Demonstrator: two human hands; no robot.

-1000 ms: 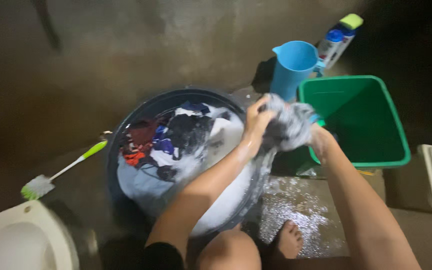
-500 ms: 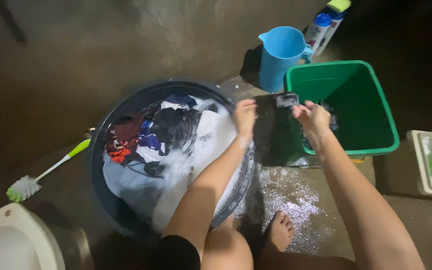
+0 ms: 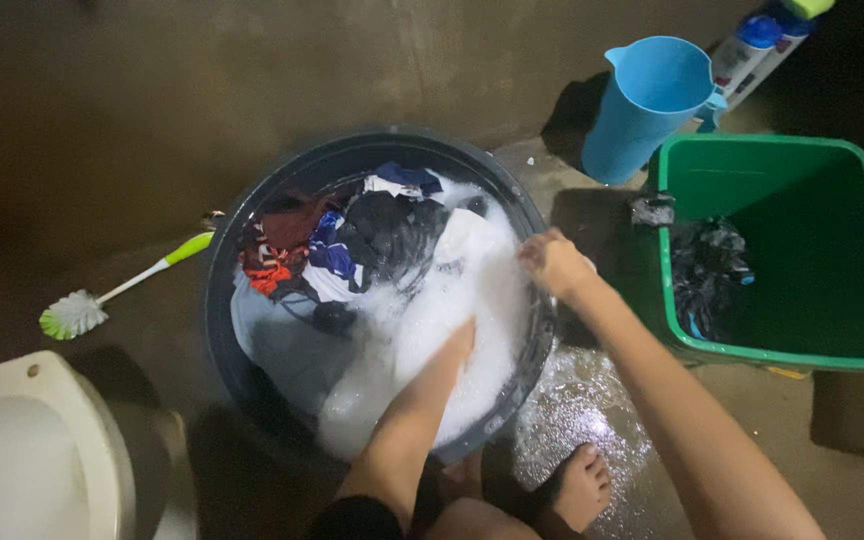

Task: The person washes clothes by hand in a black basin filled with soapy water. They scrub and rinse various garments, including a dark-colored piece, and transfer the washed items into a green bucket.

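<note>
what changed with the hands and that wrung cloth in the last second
The wrung dark cloth was let go and now lies in the green bin. Both hands came back to the basin: the left hand is sunk in the suds, the right hand is empty at the rim. The jug and brush stayed put.

A dark, wet concrete floor (image 3: 592, 400) carries a round basin (image 3: 222, 330), green bin (image 3: 782, 355), blue jug (image 3: 642, 105), scrub brush (image 3: 102, 300), and seemingly two bottles (image 3: 752, 50).
</note>
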